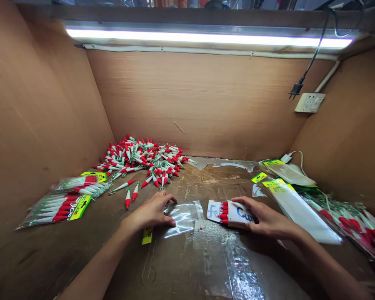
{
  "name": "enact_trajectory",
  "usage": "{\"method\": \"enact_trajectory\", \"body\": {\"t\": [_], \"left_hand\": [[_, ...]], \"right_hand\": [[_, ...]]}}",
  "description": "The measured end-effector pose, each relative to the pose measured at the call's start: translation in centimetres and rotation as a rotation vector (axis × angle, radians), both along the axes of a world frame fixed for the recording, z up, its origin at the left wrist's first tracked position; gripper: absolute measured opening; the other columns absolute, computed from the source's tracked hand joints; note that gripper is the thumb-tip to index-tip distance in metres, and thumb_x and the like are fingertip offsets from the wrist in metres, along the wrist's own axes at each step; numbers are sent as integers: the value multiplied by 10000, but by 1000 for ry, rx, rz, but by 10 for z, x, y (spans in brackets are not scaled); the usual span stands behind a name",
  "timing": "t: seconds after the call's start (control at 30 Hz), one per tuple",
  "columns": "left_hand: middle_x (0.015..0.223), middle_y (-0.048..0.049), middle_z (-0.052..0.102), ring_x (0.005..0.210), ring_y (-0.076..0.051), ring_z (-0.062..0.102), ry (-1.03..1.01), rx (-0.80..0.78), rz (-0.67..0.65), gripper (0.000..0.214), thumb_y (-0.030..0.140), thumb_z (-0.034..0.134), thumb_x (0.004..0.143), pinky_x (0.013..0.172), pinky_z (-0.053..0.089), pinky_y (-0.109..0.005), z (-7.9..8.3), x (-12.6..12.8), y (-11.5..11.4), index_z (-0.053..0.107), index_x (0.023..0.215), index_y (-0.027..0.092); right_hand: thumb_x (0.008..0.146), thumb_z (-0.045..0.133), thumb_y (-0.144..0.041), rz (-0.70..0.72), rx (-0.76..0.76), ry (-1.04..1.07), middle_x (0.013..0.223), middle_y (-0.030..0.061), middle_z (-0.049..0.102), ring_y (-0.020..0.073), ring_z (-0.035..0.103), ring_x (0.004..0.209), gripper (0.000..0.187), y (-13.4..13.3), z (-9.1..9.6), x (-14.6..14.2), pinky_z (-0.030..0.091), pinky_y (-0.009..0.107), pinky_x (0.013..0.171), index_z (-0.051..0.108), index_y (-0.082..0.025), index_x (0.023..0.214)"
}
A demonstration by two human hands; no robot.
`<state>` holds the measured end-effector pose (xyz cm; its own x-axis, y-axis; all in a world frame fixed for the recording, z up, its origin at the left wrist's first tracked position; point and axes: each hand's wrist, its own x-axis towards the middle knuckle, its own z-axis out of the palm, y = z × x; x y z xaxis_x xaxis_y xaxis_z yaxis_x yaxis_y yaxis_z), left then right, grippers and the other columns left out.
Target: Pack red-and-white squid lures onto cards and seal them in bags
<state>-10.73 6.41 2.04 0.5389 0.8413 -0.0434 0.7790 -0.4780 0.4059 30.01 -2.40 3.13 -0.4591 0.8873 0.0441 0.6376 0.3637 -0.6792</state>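
Observation:
A clear plastic bag lies on the table with its yellow header toward the left. My left hand rests on the bag's near-left part, thumb and fingers spread apart. In my right hand is a white lettered card holder, gripped at its right end between thumb and fingers. Several red-tipped fishing lures sit in the holder, their tips showing at its left side. The holder is just right of the bag, apart from it. How the lures lie inside the holder is hidden.
A heap of red-and-white lures is at the back left, with loose lures before it. Packed lures lie at the left. At right are flat bags and more lures. A plug hangs above.

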Motion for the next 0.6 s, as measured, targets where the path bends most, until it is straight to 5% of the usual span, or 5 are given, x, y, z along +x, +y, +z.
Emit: {"method": "enact_trajectory", "body": {"t": [0.2, 0.33, 0.43, 0.6], "left_hand": [[1157, -66, 588, 1128, -311, 545, -27, 20, 34, 705, 516, 811, 621, 917, 428, -358, 0, -7, 4, 596, 1249, 281], [1013, -42, 632, 983, -275, 608, -23, -46, 63, 674, 509, 800, 623, 794, 445, -307, -2, -6, 6, 610, 1217, 253], [979, -35, 641, 933, -263, 622, -4, -53, 128, 641, 529, 796, 611, 738, 434, -285, -1, -5, 7, 635, 1163, 247], [966, -27, 649, 893, -248, 631, -9, -56, 180, 641, 538, 785, 612, 712, 428, -273, 0, -3, 7, 636, 1159, 240]], "right_hand": [[734, 600, -168, -42, 67, -1, 1302, 71, 580, 270, 577, 1138, 674, 9, -8, 19, 466, 417, 1000, 448, -250, 1385], [733, 629, -167, -65, 249, -114, 1411, 96, 495, 308, 465, 1278, 646, 13, -22, 16, 358, 488, 1093, 502, -246, 1361], [820, 633, -230, -91, 380, -89, 1329, 100, 555, 290, 491, 1235, 370, 7, -24, -15, 390, 457, 1050, 639, -247, 1190], [888, 617, -257, 4, 221, -12, 911, 32, 684, 182, 627, 849, 111, 1, -27, -97, 488, 296, 774, 678, -227, 974]]}}
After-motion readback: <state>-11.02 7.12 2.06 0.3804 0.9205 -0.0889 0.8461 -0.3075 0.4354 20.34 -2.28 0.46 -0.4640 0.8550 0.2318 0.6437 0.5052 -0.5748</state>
